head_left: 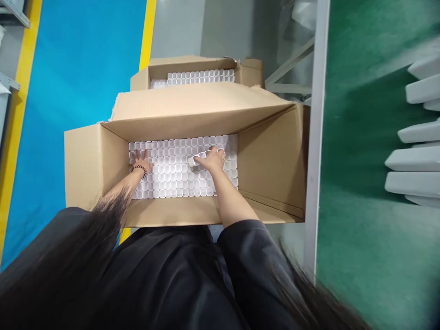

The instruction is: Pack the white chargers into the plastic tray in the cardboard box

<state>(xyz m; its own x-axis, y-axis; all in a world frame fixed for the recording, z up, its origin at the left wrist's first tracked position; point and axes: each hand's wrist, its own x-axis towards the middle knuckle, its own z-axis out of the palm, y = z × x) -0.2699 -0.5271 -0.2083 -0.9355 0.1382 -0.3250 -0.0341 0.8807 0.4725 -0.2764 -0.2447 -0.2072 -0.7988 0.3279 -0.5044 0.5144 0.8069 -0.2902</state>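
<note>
An open cardboard box stands on the floor below me, its bottom lined with a grid of several small white plastic pieces. My left hand lies flat with spread fingers on the left side of the grid, a dark bead bracelet at its wrist. My right hand reaches into the right half of the grid and grips one white piece, which sticks out to the left of the fingers, slightly above the others.
A second open cardboard box with more white pieces stands just beyond the first. To the right runs a grey metal frame post and a green table bearing several white moulded parts. Blue floor with yellow stripes lies left.
</note>
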